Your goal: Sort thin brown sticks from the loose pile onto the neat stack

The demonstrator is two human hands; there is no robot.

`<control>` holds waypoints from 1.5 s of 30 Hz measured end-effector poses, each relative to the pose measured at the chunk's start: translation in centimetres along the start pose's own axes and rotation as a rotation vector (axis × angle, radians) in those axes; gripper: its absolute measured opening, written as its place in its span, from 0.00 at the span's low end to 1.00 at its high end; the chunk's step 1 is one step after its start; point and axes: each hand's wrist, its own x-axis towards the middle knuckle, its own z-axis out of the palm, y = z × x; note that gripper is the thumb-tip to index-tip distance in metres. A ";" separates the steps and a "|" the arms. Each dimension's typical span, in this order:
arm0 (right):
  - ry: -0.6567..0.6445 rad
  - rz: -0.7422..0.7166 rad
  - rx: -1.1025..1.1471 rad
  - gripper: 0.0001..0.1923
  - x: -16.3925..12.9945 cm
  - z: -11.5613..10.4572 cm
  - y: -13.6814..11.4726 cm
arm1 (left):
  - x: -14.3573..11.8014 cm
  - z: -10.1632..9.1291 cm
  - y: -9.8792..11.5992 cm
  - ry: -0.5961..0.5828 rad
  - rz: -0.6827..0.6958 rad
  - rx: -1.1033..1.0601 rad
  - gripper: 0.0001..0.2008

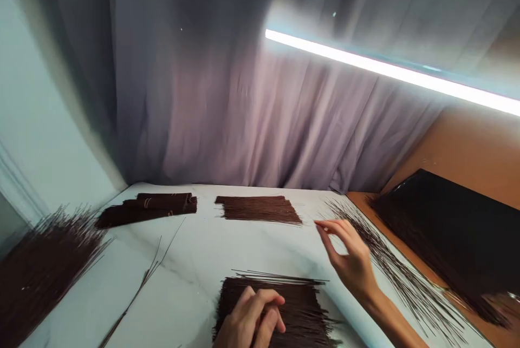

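Observation:
A layer of thin dark-brown sticks [300, 310] lies on the white tabletop in front of me, with a few loose sticks along its far edge. Over its left part is my left hand [254, 318], its fingers loosely bent and a little apart, nothing visible between them. My right hand [351, 261] is raised to the right, thumb and forefinger tips pinched together. Anything between those tips is too small to make out. Just beyond the pinch lies a second flat layer of brown sticks [260, 210].
Tied dark bundles [158, 210] lie at the back left. A large pile of sticks [44, 277] fills the left edge, near a few loose sticks [142, 283]. Scattered sticks [398, 267] line the right side beside a black panel [455, 229]. Behind hangs a grey curtain [227, 120].

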 end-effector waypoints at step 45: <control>-0.262 -0.102 -0.021 0.16 -9.6 -1.4 -9.2 | 1.4 0.7 0.6 -0.093 -0.611 -0.607 0.30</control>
